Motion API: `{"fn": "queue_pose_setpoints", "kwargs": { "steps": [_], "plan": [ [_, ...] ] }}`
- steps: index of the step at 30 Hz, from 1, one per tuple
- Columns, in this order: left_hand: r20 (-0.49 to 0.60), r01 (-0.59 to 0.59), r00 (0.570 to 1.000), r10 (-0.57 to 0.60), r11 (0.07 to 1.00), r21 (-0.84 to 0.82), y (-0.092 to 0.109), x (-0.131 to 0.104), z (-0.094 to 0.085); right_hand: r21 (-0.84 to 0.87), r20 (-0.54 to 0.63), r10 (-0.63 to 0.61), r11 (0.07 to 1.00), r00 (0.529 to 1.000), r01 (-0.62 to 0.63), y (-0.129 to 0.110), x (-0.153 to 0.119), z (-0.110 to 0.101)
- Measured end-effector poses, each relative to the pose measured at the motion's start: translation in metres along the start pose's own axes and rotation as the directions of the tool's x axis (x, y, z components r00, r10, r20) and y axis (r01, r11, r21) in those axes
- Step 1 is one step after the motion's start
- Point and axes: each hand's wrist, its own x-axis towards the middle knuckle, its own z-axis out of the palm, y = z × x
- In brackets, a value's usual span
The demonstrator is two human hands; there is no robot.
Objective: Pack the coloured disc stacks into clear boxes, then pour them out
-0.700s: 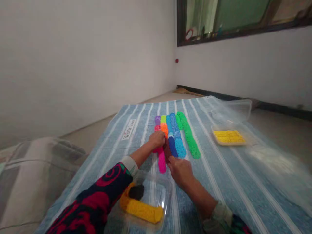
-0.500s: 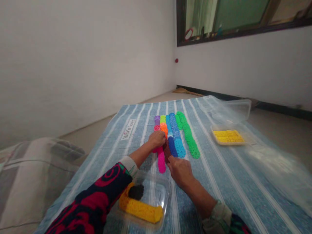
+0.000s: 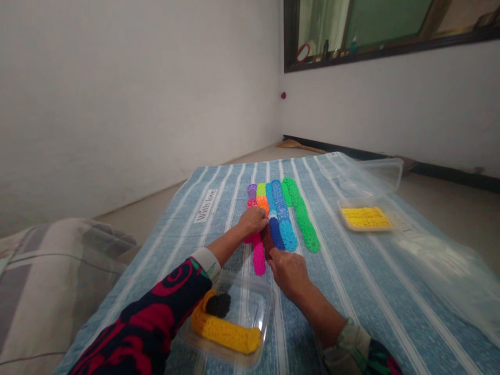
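Note:
Colourful rows of small, thin, round pieces that look like snowflake discs lie side by side on the striped cloth. My left hand point(image 3: 253, 221) is closed at the far end of a brown row of discs point(image 3: 267, 240). At the near end of that row, my right hand point(image 3: 289, 270) pinches with thumb and fingers. Left of it lies a pink row point(image 3: 259, 258), partly under my left hand. On the other side are a dark blue row point(image 3: 277, 234), a light blue row point(image 3: 288, 236) and a long green row point(image 3: 304, 221). Purple, lime and orange discs point(image 3: 262, 205) lie beyond my left hand.
A clear plastic box point(image 3: 262, 317) close to me holds yellow-orange and black discs. To the right, an open box point(image 3: 346, 226) contains yellow discs, with its clear lid raised. A clear plastic bag point(image 3: 445, 265) lies along the right. The cloth point(image 3: 175, 260) has printed lettering.
Both hands keep almost the same place on the brown row. The view has shifted very slightly; nothing else has visibly moved.

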Motion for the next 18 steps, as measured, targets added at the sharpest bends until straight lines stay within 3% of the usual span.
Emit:
{"fn": "queue_pose_setpoints", "kwargs": {
  "steps": [18],
  "plan": [
    [0.088,-0.091,0.99,0.107,0.981,-0.17,-0.0049,-0.0022,0.0015,0.011,0.023,0.02,1.0,1.0,-0.02,0.0025,0.0018,-0.0001]
  ]
}}
